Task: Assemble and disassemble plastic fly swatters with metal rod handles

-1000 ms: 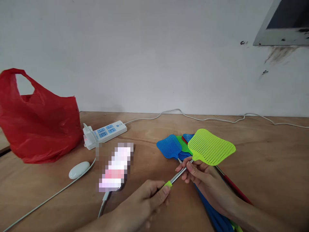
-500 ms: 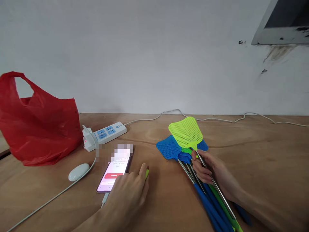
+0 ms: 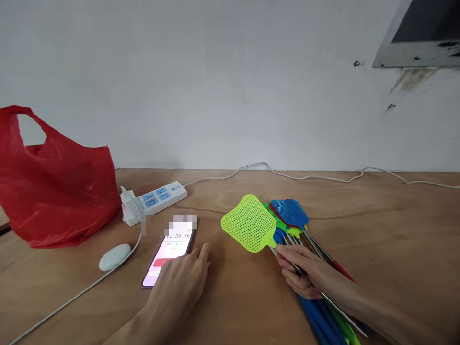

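My right hand point(image 3: 305, 274) is closed round the metal shaft of a lime-green fly swatter point(image 3: 249, 223), whose mesh head lies low over the wooden table point(image 3: 395, 230), pointing left. Just right of it is a pile of other swatters: a blue head point(image 3: 289, 212), a green one beneath it, a red handle point(image 3: 341, 271) and blue handles point(image 3: 319, 321) running toward me. My left hand point(image 3: 179, 282) lies palm down on the table with its fingers flat, covering the lower corner of a lit phone point(image 3: 171, 249).
A red plastic bag point(image 3: 57, 191) stands at the left. A white power strip point(image 3: 155, 198) lies behind the phone, and a white oval device point(image 3: 115, 256) on a cable to its left. A white cable point(image 3: 305, 176) runs along the wall's foot.
My left hand let go of the lime swatter's handle end and moved left onto the phone. My right hand swung the swatter's head from the right over to the left of the pile.
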{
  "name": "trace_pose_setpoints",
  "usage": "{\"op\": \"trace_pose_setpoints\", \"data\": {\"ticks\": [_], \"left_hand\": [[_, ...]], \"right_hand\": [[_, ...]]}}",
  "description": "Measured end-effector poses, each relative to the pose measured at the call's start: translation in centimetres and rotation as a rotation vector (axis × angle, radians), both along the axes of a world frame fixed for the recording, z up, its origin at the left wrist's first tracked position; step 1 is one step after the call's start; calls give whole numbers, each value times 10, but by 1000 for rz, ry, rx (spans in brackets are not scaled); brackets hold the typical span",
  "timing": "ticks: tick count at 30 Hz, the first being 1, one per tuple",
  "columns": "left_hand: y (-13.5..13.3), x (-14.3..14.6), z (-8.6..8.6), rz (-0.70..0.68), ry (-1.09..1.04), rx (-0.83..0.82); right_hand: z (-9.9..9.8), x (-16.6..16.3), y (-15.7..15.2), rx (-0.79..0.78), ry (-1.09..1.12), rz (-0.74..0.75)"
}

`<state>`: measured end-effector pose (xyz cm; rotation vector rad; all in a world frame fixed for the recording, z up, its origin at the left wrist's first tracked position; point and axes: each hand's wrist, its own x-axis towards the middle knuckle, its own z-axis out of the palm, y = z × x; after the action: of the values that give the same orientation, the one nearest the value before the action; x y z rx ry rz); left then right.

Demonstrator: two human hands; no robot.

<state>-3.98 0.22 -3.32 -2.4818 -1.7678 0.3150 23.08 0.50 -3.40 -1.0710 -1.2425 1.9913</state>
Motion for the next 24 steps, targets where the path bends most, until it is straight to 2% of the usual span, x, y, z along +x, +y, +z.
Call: {"op": "trace_pose_setpoints", "data": {"ticks": [3, 5, 8, 10, 13, 16, 20, 24], "left_hand": [[-2, -4, 1, 19, -26, 67], [-5, -4, 2, 4, -134, 124], [-11, -1, 6, -61, -496, 191], [-12, 4, 12, -50, -799, 172], [-7, 14, 22, 43, -1205, -12], [2, 21, 31, 48, -1467, -213], [13, 22, 33, 57, -1526, -340], [17, 22, 36, 176, -1557, -458]], "right_hand": [[-2, 0, 0, -15, -76, -5], [-1, 0, -1, -9, -121, -12], [1, -1, -3, 4, -154, -14], [3, -1, -5, 30, -146, -7], [5, 0, -8, 93, -143, 22], [2, 0, -11, 139, -195, 55], [1, 1, -16, 305, -324, 59], [7, -1, -23, 639, -587, 63]]}}
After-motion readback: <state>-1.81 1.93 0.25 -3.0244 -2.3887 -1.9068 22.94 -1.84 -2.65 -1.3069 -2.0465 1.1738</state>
